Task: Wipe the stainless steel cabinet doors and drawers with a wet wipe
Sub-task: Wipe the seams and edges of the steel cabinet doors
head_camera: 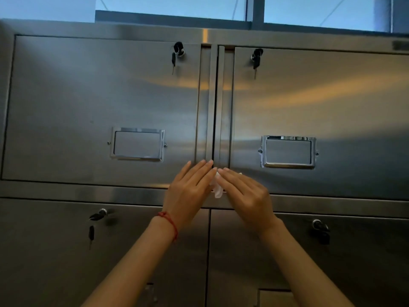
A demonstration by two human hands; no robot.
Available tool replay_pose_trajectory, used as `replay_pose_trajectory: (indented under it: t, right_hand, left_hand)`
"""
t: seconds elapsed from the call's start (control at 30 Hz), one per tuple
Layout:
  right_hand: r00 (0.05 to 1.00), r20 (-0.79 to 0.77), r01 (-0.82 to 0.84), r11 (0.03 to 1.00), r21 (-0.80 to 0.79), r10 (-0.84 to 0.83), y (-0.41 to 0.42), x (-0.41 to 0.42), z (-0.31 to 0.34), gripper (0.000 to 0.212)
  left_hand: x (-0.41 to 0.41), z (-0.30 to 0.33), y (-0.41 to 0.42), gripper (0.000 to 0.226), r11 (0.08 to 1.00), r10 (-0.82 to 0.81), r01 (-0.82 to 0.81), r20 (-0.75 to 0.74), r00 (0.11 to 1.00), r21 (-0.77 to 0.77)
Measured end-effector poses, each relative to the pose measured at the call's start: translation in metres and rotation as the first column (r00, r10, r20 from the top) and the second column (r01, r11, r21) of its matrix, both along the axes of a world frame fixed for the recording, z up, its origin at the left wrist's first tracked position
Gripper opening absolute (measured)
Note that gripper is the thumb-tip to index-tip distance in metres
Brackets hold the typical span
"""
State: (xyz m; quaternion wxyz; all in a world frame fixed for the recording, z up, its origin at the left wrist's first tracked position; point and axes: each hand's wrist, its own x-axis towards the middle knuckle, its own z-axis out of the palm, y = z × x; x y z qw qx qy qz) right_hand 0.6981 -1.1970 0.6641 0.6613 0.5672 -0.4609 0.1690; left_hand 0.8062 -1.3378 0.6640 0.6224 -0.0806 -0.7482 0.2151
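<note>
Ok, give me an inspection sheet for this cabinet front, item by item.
Surface: steel cabinet, two upper doors closed, label holders blank.
Job's things: white wipe at the doors' lower seam, between both hands.
Clutter: keys hanging in four locks.
Grippers: left hand and right hand flat, fingers straight, tips meeting at the wipe.
Cables: nothing seen.
Surroundings: window above; red string on left wrist.

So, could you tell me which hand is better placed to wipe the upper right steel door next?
Probably right: the right hand rests flat on the white wet wipe, at that door's corner.
</note>
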Motion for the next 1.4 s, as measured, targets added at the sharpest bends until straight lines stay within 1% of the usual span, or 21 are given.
replay_pose_trajectory:
  t: [0.17,0.4,0.53,0.63,0.73,0.83,1.07,1.23,1.4]
  right_hand:
    - [1.0,0.011,-0.002,1.0,-0.008,0.002,-0.003,0.003,0.001,0.025]
    - [1.0,0.022,-0.008,1.0,-0.022,0.008,-0.01,0.003,-0.001,0.027]
    - [1.0,0.023,0.008,0.999,-0.032,-0.007,-0.011,0.006,0.0,0.026]
    - [0.997,0.076,0.007,0.999,-0.031,-0.005,-0.01,0.008,-0.003,0.029]
    - [0.994,0.111,0.022,0.999,-0.045,-0.017,-0.011,0.01,-0.002,0.036]
    - [0.995,0.087,0.046,0.996,-0.071,-0.04,-0.014,0.007,0.004,0.035]
    - [0.998,0.0,0.055,0.992,-0.111,-0.055,-0.015,0.0,0.019,0.03]
    - [0.997,-0.023,0.075,0.984,-0.164,-0.08,-0.015,0.0,0.031,0.027]
    - [0.996,-0.019,0.082,0.979,-0.189,-0.087,-0.018,-0.002,0.039,0.028]
  left_hand:
    - [-0.006,0.0,-0.003,0.053,0.998,-0.066,0.066,0.018,0.998,0.001]
    - [-0.014,-0.002,-0.008,0.043,0.992,-0.127,0.126,-0.038,0.991,-0.016]
    - [-0.015,0.001,-0.015,0.037,0.993,-0.114,0.11,-0.097,0.989,-0.046]
    - [-0.016,0.005,-0.02,0.037,0.995,-0.096,0.091,-0.136,0.986,-0.043]
    - [-0.019,0.008,-0.019,0.033,0.995,-0.081,0.07,-0.171,0.982,-0.071]
    - [-0.022,0.011,-0.015,0.028,0.994,-0.082,0.065,-0.202,0.976,-0.087]
    - [-0.021,0.027,-0.013,0.026,0.994,-0.089,0.069,-0.256,0.962,-0.086]
    - [-0.02,0.034,-0.015,0.031,0.996,-0.084,0.074,-0.253,0.964,-0.048]
    - [-0.022,0.04,-0.017,0.034,0.997,-0.072,0.07,-0.226,0.971,-0.02]
